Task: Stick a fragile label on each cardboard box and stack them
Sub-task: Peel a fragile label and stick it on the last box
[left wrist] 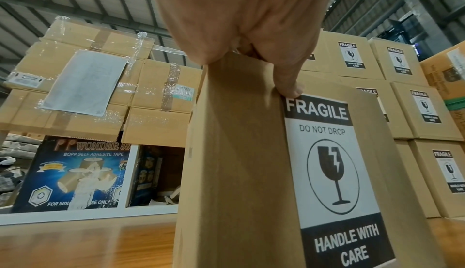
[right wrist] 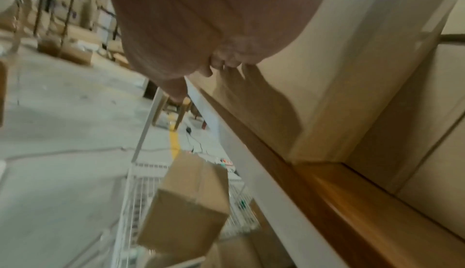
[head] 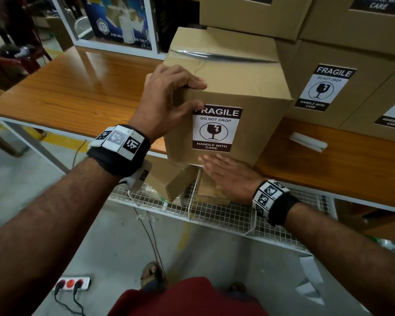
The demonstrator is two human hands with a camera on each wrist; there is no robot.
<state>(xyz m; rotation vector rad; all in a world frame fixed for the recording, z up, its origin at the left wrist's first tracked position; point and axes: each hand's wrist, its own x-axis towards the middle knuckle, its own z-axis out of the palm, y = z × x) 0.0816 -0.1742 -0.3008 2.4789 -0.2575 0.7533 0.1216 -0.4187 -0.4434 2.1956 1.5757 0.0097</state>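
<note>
Gripping the upper near-left corner of a plain brown cardboard box (head: pixel 255 124), the left hand (head: pixel 167 103) had its fingers curled over the taped top edge and its thumb (left wrist: pixel 289 87) pressed on the front face, touching the top-left corner of the white and dark brown rectangular fragile label (head: pixel 216 128) stuck there. The right hand (head: pixel 228 176) lay flat with straight fingers against the bottom of that box, palm up under its near lower edge, holding nothing in a curl. The box was tilted, at the front edge of the orange-brown wooden table (head: pixel 78 87), with its near part out past the edge; whether its far bottom edge touched the tabletop could not be made out. Just behind it and to its right stood stacked cardboard boxes (head: pixel 356 65) bearing the same labels. A small white roll-like object (head: pixel 308 142) lay on the table to the right. Below the table, plain brown cartons (head: pixel 169 181) sat in a white wire-mesh basket (head: pixel 226 215).
</note>
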